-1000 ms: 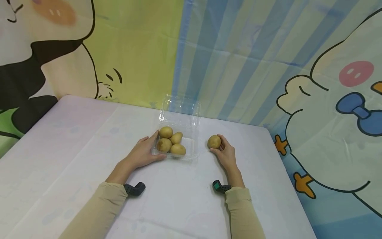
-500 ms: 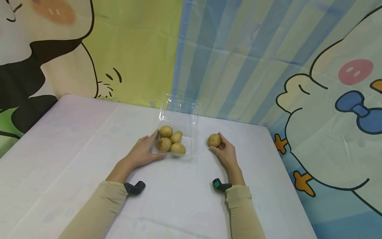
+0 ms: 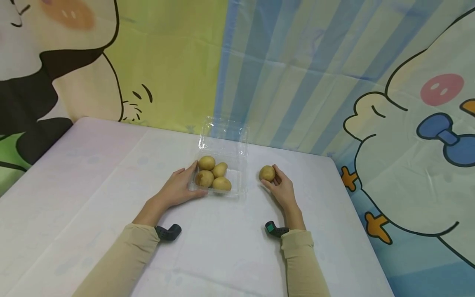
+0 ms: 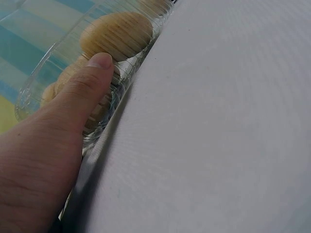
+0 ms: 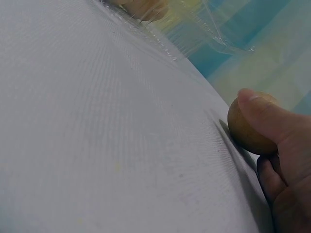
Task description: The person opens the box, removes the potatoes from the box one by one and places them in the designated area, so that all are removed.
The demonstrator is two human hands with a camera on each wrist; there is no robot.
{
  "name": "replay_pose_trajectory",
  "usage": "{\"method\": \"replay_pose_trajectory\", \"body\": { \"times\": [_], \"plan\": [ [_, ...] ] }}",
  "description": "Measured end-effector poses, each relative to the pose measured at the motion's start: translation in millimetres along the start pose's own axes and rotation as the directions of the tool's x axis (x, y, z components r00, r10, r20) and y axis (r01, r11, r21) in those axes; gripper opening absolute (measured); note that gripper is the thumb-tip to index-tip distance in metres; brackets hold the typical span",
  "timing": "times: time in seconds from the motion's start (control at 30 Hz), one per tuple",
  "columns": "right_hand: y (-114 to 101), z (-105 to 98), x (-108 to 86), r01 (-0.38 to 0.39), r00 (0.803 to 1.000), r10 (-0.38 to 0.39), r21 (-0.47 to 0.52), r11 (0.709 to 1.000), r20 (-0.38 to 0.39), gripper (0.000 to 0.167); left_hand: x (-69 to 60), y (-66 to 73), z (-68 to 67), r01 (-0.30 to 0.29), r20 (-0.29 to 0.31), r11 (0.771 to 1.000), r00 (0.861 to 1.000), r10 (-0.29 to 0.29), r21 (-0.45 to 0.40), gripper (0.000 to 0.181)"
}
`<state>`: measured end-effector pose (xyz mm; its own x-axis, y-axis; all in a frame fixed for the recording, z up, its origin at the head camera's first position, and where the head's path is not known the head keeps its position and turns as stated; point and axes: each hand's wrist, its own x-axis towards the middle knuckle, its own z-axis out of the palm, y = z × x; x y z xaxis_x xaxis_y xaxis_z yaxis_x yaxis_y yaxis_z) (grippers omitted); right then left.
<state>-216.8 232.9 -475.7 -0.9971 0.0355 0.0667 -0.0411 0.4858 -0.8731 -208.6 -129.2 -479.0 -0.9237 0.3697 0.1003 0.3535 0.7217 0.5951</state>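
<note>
A clear plastic container point(image 3: 237, 181) stands on the table with its hinged lid point(image 3: 224, 136) raised at the back. Several potatoes point(image 3: 221, 184) fill its left part; bare plastic shows on the right. My left hand point(image 3: 176, 188) holds the container's near left corner, the thumb point(image 4: 90, 82) along the near wall and the fingers at the left side. To the right of the container, my right hand point(image 3: 283, 191) grips a single potato point(image 3: 266, 173) between thumb and fingers. Whether that potato touches the table cannot be told. In the right wrist view the thumb point(image 5: 262, 114) lies across this potato point(image 5: 245, 128).
A white cloth covers the table point(image 3: 222, 243). Behind it hangs a backdrop point(image 3: 289, 74) with stripes and cartoon animals, close to the raised lid. Dark camera mounts sit on the left wrist point(image 3: 168, 232) and the right wrist point(image 3: 275, 229).
</note>
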Motion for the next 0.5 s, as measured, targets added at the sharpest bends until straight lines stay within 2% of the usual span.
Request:
{"method": "replay_pose_trajectory", "body": {
  "times": [0.23, 0.5],
  "plan": [
    [-3.4, -1.1, -0.3, -0.013, 1.0, 0.013, 0.013, 1.0, -0.006, 0.085, 0.2, 1.0, -0.7, 0.011, 0.005, 1.0, 1.0, -0.011, -0.006, 0.113],
    [-2.8, -6.7, -0.3, -0.014, 1.0, 0.014, -0.043, 0.999, -0.001, 0.086, 0.5, -1.9, 0.3, -0.003, -0.001, 1.0, 1.0, 0.003, 0.002, 0.115]
  ]
}}
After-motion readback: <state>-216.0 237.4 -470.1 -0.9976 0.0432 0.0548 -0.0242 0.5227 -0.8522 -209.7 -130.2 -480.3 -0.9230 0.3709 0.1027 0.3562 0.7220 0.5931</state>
